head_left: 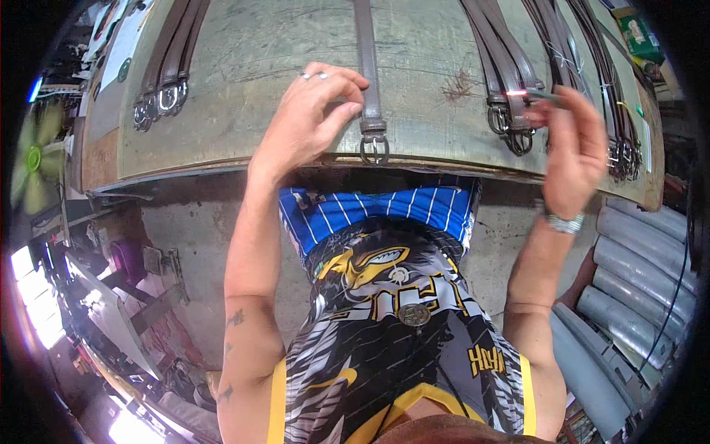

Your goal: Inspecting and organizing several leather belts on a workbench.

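Note:
A brown belt (367, 74) lies lengthwise at the table's middle, its buckle (375, 150) near the front edge. My left hand (314, 111), ringed, has curled fingers against that belt's left edge; what they hold, if anything, is hidden. My right hand (573, 152), slightly blurred, pinches a thin dark green tool (546, 97) with a bright reddish spot at its left end, over a bundle of buckled brown belts (497, 70). A small brownish scattering of fine bits (460, 86) lies between the middle belt and that bundle.
More belts lie at the left (170, 66) and far right (617, 111) of the wooden table (266, 37). A green fan (33, 157) is at the left. Large grey rolls (640, 259) are stacked below right. A green package (632, 37) sits at the back right corner.

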